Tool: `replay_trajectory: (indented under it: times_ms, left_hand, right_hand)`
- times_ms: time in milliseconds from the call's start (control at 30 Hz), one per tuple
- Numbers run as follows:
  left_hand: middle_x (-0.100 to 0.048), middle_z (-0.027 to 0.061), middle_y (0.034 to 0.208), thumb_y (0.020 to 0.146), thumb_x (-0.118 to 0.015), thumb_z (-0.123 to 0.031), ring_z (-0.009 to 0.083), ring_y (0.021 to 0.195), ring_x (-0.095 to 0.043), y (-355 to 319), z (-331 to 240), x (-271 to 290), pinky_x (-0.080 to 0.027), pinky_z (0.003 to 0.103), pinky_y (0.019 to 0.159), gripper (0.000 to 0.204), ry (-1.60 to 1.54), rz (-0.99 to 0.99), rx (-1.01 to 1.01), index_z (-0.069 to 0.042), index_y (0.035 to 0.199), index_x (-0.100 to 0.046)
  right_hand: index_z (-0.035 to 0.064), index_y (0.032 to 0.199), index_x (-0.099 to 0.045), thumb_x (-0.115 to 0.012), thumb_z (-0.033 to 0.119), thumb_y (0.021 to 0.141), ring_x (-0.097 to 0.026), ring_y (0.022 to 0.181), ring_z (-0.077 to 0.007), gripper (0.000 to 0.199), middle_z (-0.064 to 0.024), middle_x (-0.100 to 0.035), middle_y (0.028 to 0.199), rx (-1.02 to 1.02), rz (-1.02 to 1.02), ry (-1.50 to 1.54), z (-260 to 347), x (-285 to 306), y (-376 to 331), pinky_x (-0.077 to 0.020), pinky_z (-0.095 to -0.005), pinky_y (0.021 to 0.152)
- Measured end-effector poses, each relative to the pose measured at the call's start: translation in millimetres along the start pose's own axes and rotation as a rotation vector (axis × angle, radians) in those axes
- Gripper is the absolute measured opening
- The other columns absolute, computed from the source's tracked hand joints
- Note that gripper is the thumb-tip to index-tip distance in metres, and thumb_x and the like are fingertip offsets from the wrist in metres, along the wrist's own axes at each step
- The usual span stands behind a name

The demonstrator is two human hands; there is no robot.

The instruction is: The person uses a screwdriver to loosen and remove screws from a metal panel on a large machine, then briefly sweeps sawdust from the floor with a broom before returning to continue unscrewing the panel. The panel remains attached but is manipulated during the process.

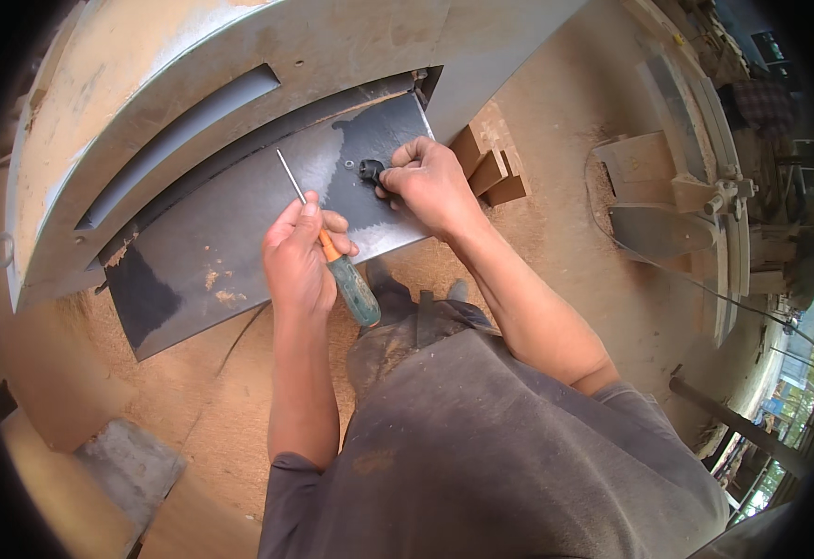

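My left hand (303, 247) is closed around a screwdriver (353, 291) with a green and orange handle. Its thin metal shaft points up and away, over the dark metal panel (239, 224). To the right, the fingers of my right hand (426, 186) pinch a small black knob-like part (370, 171) above the panel's right end. Just left of that part, a small ring like a washer (349, 164) shows on the panel. The far side of the black part is visible; the rest is hidden by my fingers.
Beyond the panel stands a large pale machine housing (351, 47) with a long slot (183, 144). Wood blocks (493, 172) stand right of the panel. Sawdust covers the floor (556, 224), where a cable (649, 265) runs. Boards (132, 466) lie at lower left.
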State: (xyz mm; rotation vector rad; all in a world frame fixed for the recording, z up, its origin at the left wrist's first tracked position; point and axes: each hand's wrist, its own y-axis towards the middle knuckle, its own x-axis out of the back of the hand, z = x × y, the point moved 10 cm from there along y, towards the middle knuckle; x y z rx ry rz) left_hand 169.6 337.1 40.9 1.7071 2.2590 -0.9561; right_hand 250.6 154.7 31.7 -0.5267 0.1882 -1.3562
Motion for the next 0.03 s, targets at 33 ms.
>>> replay_trajectory:
  times_ms: [33]
  left_hand:
    - [-0.066,0.0139,0.084,0.108,-0.053,-0.016,0.0197,0.063,-0.063,1.2,0.0,-0.5,-0.056,0.037,0.062,0.031,0.023,-0.006,0.013,0.006,0.129,-0.050]
  right_hand:
    - [0.0074,0.129,-0.065,-0.072,0.010,0.090,-0.068,0.077,-0.0183,0.040,-0.0047,-0.072,0.082,-0.045,0.027,0.071,-3.2,-3.4,0.8,-0.0568,-0.0335,0.075]
